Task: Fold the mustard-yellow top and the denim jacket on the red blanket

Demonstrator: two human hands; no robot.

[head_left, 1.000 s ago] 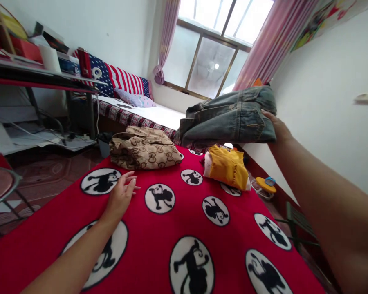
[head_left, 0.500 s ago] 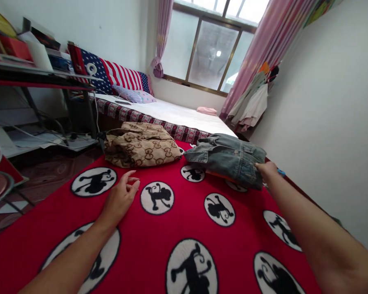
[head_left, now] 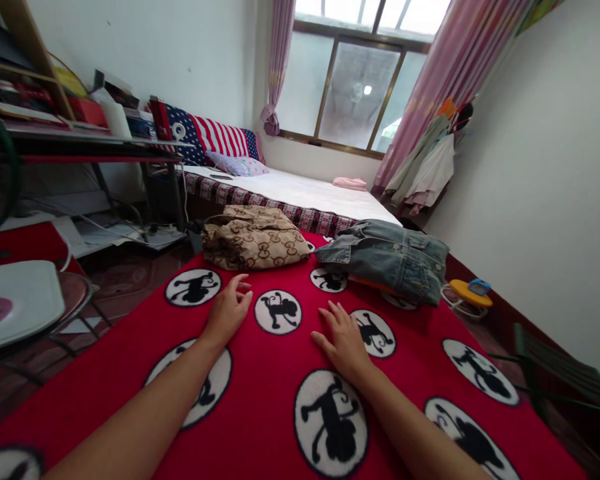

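My left hand lies flat and open on a red blanket printed with black monkeys in white circles. My right hand rests open on the same blanket, fingers spread, holding nothing. Beyond my right hand a folded denim jacket lies on top of an orange garment whose edge just shows. A folded beige patterned garment sits beyond my left hand at the blanket's far edge.
A bed with a flag-pattern pillow stands under the window. A cluttered desk is at the left, a white chair seat nearer. Clothes hang at the right wall; a yellow toy lies on the floor.
My right hand set the denim jacket down on the orange garment, let go, and drew back to rest on the blanket. My left hand stayed on the blanket.
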